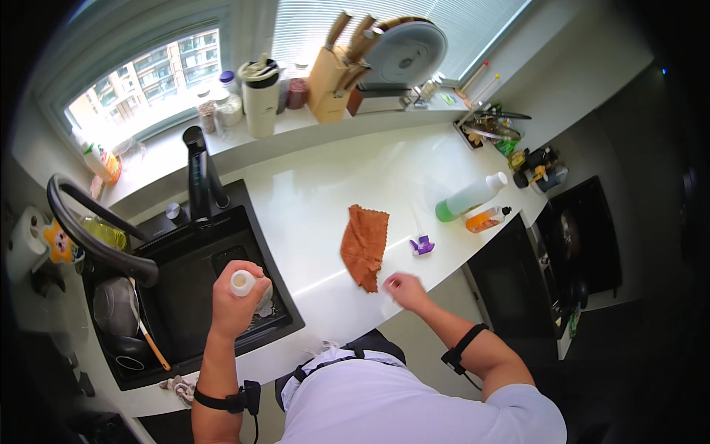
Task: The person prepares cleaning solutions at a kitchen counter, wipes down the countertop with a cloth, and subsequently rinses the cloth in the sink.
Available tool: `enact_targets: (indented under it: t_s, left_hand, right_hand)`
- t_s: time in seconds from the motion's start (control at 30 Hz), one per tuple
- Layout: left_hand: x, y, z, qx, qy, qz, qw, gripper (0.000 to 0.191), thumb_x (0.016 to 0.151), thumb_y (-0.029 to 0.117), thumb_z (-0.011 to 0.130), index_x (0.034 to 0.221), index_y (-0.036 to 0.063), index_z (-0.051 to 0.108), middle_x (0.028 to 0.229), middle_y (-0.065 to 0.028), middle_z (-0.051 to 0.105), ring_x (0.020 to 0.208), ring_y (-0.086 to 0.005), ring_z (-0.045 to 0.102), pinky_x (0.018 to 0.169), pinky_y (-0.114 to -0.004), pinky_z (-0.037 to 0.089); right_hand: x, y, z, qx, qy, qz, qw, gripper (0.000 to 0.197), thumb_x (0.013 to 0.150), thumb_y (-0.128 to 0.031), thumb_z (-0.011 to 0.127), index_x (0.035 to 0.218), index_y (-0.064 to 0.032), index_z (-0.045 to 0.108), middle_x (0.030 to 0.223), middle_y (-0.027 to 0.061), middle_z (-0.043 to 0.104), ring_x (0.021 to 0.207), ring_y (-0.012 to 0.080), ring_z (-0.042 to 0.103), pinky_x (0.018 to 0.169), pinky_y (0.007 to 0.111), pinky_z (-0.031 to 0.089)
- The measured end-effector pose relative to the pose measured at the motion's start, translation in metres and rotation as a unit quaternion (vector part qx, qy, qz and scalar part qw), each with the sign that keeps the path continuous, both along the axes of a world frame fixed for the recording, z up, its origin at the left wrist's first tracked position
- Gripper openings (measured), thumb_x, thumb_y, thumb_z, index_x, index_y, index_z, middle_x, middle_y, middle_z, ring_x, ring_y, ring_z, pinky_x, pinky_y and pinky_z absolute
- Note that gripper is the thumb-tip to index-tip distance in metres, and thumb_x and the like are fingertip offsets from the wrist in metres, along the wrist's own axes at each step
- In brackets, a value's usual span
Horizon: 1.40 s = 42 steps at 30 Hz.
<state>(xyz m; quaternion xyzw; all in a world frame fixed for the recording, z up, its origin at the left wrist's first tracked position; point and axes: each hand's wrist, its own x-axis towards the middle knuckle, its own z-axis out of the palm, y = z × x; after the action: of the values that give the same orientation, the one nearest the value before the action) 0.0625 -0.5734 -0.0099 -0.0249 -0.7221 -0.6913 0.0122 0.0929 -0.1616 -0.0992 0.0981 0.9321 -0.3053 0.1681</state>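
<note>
Over the right side of the black sink (183,311), my left hand (230,311) is wrapped around a bottle (242,282). Its uncapped white mouth points up at me, and most of its body is hidden by the hand. My right hand (409,293) hovers blurred near the counter's front edge, fingers curled; whether something small is between them does not show. Just beyond it, to the left, lies a rust-brown cloth (366,244) with zigzag edges. A purple trigger spray head (422,246), its thin tube pointing to the back, rests to the cloth's right.
A bottle of green liquid (471,197) and an orange bottle (487,220) are at the counter's right. The black faucet (198,177) and a curved black spout (100,222) rise around the sink. Pans (116,308) occupy its left side. A knife block (333,83) stands on the sill.
</note>
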Motion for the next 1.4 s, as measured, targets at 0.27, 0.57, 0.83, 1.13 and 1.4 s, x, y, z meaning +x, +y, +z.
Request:
enact_targets:
  t_s: [0.27,0.57,0.83,1.13,1.4]
  left_hand:
    - [-0.011,0.087,0.017,0.237,-0.058,-0.066,0.968,0.017,0.088,0.001,0.069,0.1,0.0081,0.059,0.1,-0.005,0.063,0.107,-0.0207,0.06,0.101,-0.038,0.044]
    - [-0.012,0.153,-0.007,0.114,-0.043,-0.021,0.992,0.018,0.088,0.001,0.071,0.1,0.0075,0.059,0.101,-0.0051,0.065,0.106,-0.0195,0.061,0.1,-0.036,0.045]
    - [-0.008,0.172,-0.025,0.03,0.006,0.091,0.995,0.017,0.087,0.001,0.073,0.098,0.0058,0.061,0.1,-0.0036,0.065,0.098,-0.0133,0.062,0.089,-0.029,0.049]
    - [-0.009,0.179,-0.031,-0.032,0.004,0.067,0.997,0.019,0.088,0.005,0.074,0.101,0.0052,0.059,0.095,0.0005,0.064,0.09,-0.0079,0.061,0.082,-0.025,0.051]
    - [-0.014,0.183,-0.031,-0.049,-0.011,0.044,0.998,0.021,0.088,0.008,0.076,0.1,0.0056,0.058,0.093,0.0013,0.065,0.087,-0.0069,0.061,0.079,-0.025,0.051]
  right_hand:
    - [-0.064,0.132,-0.06,0.146,0.169,-0.326,0.919,0.069,0.081,-0.041,0.076,0.13,0.0009,0.054,0.116,0.0198,0.061,0.116,0.0368,0.054,0.101,0.045,0.043]
    - [-0.057,0.17,-0.071,-0.065,0.174,-0.245,0.952,0.042,0.078,-0.021,0.076,0.114,-0.002,0.066,0.101,0.0111,0.064,0.081,0.022,0.065,0.074,0.033,0.055]
    - [-0.045,0.15,0.15,-0.153,0.336,0.184,0.911,0.042,0.076,0.002,0.073,0.116,-0.0038,0.068,0.105,0.0094,0.057,0.083,0.0193,0.062,0.071,0.03,0.055]
    - [-0.065,0.11,0.256,0.068,0.413,0.415,0.808,0.046,0.072,0.002,0.076,0.116,-0.0058,0.067,0.103,0.0086,0.056,0.083,0.0225,0.062,0.068,0.033,0.055]
    - [-0.084,0.058,0.328,0.158,0.447,0.552,0.686,0.037,0.077,-0.005,0.073,0.114,-0.0062,0.068,0.099,0.0084,0.053,0.084,0.0239,0.06,0.069,0.035,0.052]
